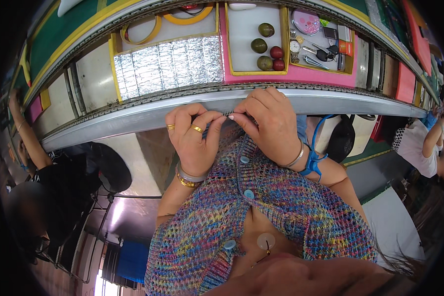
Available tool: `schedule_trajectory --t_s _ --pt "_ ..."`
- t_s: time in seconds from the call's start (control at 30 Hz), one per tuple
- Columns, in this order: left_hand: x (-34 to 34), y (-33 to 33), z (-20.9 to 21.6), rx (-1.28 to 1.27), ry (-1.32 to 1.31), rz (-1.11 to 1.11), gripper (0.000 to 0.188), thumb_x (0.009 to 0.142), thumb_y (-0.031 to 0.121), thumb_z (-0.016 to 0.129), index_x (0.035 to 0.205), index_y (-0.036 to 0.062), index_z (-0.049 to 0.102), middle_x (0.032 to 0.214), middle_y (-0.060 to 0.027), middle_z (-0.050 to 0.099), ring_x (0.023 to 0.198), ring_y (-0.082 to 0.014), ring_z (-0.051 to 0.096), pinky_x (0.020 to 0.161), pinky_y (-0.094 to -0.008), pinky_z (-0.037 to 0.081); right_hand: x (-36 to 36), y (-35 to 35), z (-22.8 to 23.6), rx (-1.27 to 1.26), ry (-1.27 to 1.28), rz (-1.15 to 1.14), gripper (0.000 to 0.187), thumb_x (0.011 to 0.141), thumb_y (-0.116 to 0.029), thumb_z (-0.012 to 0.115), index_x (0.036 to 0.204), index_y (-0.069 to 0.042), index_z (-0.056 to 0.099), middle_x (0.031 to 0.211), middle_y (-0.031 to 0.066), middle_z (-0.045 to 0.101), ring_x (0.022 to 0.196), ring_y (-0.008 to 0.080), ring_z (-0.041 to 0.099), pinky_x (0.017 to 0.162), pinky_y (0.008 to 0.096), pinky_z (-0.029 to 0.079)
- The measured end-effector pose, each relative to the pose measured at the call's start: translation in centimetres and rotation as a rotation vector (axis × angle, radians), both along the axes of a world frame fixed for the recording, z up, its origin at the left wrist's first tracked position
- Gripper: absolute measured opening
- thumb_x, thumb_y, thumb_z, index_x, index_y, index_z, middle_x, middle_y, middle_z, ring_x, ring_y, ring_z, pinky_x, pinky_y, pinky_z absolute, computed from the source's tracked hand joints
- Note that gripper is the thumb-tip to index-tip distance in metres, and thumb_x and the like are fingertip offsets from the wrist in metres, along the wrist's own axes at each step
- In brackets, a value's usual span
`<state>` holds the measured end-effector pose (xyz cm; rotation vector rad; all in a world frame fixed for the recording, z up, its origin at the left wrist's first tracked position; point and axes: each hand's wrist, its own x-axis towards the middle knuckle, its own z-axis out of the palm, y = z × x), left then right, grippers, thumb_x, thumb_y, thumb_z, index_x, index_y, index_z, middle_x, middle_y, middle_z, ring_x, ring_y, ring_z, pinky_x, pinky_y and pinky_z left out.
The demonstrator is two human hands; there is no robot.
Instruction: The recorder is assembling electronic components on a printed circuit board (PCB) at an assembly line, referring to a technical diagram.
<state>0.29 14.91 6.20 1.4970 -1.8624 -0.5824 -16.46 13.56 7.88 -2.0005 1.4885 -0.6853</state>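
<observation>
Two bare hands meet at the centre of the dial, pinching a small dark ribbed piece (227, 113) between their fingertips, which hide its ends. The left hand (196, 132), with curled fingers, comes in from 8 o'clock; the right hand (272, 117), likewise bent, lies at 3, with a blue wrist strap (313, 162) at 4. Just beyond the fingers, a grey metal rail (133, 119) sweeps from 9 round to 3, standing between them and the goods past it. At 10 o'clock lies a silver foil sheet (167, 66), with yellow rings (157, 37) beyond it, toward 11. Toward 1, a yellow-edged compartment (241, 52) holds three greenish round objects (259, 46) and two dark red ones (277, 52). At 2, the neighbouring compartment (325, 69) is crowded with a watch (294, 46), keys (321, 54) and a round pink case (306, 21). One co-worker in black (66, 182) is at 8 o'clock, well apart; another in white (419, 145) is out at 3.
</observation>
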Motion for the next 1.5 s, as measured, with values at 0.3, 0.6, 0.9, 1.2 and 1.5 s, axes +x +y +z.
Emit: schedule_trajectory --t_s 0.3,0.6,0.9,1.2,1.5 --pt "-0.2 -0.4 1.1 0.134 -0.017 0.003 0.011 0.068 0.008 0.073 0.076 0.0066 0.066 0.083 -0.0055 0.054 0.083 -0.0250 0.049 0.074 -0.0355 0.038 0.2 -0.2 0.3 0.069 0.035 -0.034 0.015 0.067 -0.015 0.073 0.071 -0.008 0.061 0.073 0.0061 0.053 0.074 0.0262 0.052 0.065 0.0383 0.042" --pt "-0.4 -1.4 2.0 0.258 -0.046 0.008 0.009 0.068 0.008 0.072 0.072 0.0052 0.064 0.079 -0.0069 0.053 0.080 -0.0269 0.048 0.073 -0.0363 0.038 0.1 -0.9 0.5 0.176 0.017 -0.024 0.014 0.067 -0.015 0.073 0.071 -0.008 0.061 0.069 0.0068 0.053 0.071 0.0276 0.053 0.064 0.0386 0.043" --pt "0.9 -3.2 3.2 0.294 0.087 -0.188 0.011 0.068 0.010 0.074 0.073 0.0045 0.066 0.080 -0.0060 0.055 0.079 -0.0257 0.049 0.071 -0.0348 0.040 -1.4 -1.3 -0.2 -0.284 0.089 0.243 0.024 0.067 -0.019 0.072 0.086 -0.012 0.059 0.081 0.0004 0.054 0.077 0.0198 0.054 0.064 0.0314 0.045" --pt "-0.1 -8.0 4.3 -0.196 -0.122 -0.314 0.019 0.065 0.007 0.073 0.083 0.0102 0.068 0.083 -0.0024 0.059 0.082 -0.0243 0.052 0.069 -0.0346 0.043 -1.9 -4.8 1.2 -0.383 0.051 0.120 0.021 0.067 -0.012 0.073 0.084 -0.008 0.062 0.076 0.0050 0.057 0.071 0.0232 0.054 0.062 0.0332 0.046" --pt "-0.9 -13.9 4.4 -0.303 -0.100 -0.466 0.020 0.065 0.009 0.074 0.084 0.0087 0.068 0.083 -0.0036 0.059 0.082 -0.0244 0.054 0.070 -0.0346 0.046 -3.0 -9.6 1.5 -0.437 0.038 0.085 0.016 0.071 -0.018 0.073 0.080 -0.010 0.063 0.072 0.0048 0.058 0.068 0.0232 0.056 0.061 0.0335 0.047"
